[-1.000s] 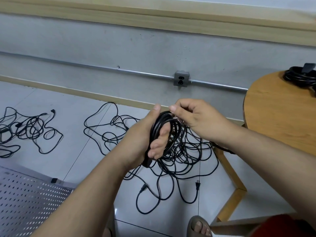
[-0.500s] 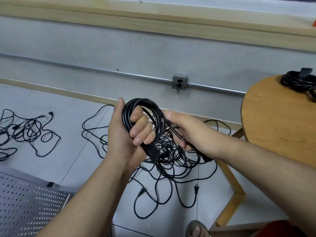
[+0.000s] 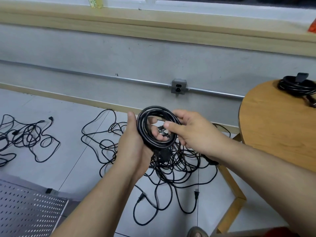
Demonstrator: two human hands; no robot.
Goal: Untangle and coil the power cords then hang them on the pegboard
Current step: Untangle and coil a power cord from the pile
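Observation:
A black power cord wound into a coil (image 3: 145, 130) is held upright at the centre of the head view. My left hand (image 3: 135, 144) grips its lower left side, fingers through the loop. My right hand (image 3: 189, 132) holds the coil's right side, thumb pointing into the loop. Below the hands a tangle of black cords (image 3: 171, 166) lies on the floor. A grey perforated pegboard (image 3: 25, 211) lies flat at the lower left. A finished coil (image 3: 297, 86) rests on the round wooden table (image 3: 273, 127).
A second loose tangle of cords (image 3: 25, 135) lies on the floor at left. A metal outlet box (image 3: 178, 86) on a conduit is fixed to the grey wall. The table's wooden leg (image 3: 230, 190) runs down at right. A sandalled foot (image 3: 196, 232) shows at the bottom edge.
The coil has turned to face me more squarely. My right hand has risen from below the coil to grip its right side. The view has tilted up slightly.

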